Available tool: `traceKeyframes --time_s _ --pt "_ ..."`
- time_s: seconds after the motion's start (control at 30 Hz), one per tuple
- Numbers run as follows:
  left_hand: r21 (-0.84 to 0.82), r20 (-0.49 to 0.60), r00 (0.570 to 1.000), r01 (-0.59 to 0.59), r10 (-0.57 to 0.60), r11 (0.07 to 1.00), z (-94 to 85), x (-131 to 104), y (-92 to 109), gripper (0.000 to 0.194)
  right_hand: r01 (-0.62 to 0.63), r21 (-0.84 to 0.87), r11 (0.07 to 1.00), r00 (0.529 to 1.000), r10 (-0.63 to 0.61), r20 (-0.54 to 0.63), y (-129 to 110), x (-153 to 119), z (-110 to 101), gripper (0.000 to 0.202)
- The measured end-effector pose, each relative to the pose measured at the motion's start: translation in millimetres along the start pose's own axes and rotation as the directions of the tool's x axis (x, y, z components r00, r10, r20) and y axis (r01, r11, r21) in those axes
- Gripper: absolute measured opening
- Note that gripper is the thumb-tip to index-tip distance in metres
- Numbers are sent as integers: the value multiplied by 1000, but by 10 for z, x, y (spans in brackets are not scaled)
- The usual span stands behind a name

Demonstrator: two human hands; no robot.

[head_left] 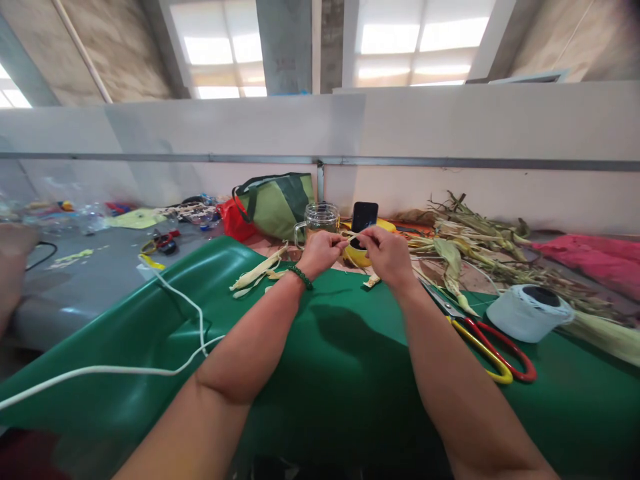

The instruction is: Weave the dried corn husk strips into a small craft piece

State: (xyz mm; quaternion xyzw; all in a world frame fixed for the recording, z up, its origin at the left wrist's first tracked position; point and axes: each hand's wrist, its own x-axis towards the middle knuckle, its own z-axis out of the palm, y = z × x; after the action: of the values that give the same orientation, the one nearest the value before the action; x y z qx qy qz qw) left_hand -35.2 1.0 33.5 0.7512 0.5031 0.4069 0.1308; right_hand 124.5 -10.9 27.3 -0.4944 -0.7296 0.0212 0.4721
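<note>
Both forearms run out over the green mat (320, 360) on the tabletop, hands meeting at its far edge. Left hand (320, 252), green bead bracelet (301, 276) at the wrist, and right hand (387, 255) each have fingers pinched shut on the same pale corn husk strip (351, 237). The strip is held in the air between the two grips, long axis roughly left-right, spanning thumb to thumb; both hands are equally near it, one on each end. White cable (150, 367) crosses the mat to the left. Right of the right forearm: scissors with red and yellow handles (493, 347) flat on the mat, blades pointing toward the hands, then a white tape roll (529, 312). Loose husk pieces (257, 272) lie left of the left hand. Beyond the hands: glass jar (319, 219), dark phone (364, 217) standing upright, green bag (275, 203), and a pile of dried corn stalks (480, 243) to the right. Someone else's hand is blurred at the far left edge.
</note>
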Motion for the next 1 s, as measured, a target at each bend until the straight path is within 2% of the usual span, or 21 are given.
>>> traceKeyframes --time_s 0.07,0.13,0.2,0.27,0.43,0.53,0.63,0.77,0.9,1.0 --pt "-88 -27 999 21 -23 996 4 6 -9 25 -54 180 982 997 43 64 -41 -18 87 27" --pt "-259 6 998 69 -70 964 7 17 -10 27 -98 320 942 991 61 123 -65 -28 153 29" --pt "-449 83 992 122 -94 885 8 28 0 22 -126 388 913 986 72 150 -68 -28 185 31" --pt "-557 136 986 153 -92 816 2 33 18 16 -156 395 905 984 107 145 -55 -19 187 33" --pt "-574 237 968 209 -84 792 -33 12 47 21 -195 349 917 980 167 109 -21 2 168 31" --pt "-628 269 963 198 -29 753 -52 -3 52 22 -202 337 920 979 183 88 -23 6 162 27" --pt "-690 238 970 141 39 710 -72 -11 55 16 -262 398 879 965 236 114 -34 12 148 26" --pt "-713 221 972 105 80 693 -73 -10 43 28 -287 426 858 958 260 122 -42 18 128 24" --pt "-689 132 991 63 39 722 -11 24 -12 36 -253 376 891 967 226 116 -57 5 117 26" --pt "-707 86 996 57 5 705 28 49 -43 36 -201 305 931 980 192 58 -64 -4 109 31"
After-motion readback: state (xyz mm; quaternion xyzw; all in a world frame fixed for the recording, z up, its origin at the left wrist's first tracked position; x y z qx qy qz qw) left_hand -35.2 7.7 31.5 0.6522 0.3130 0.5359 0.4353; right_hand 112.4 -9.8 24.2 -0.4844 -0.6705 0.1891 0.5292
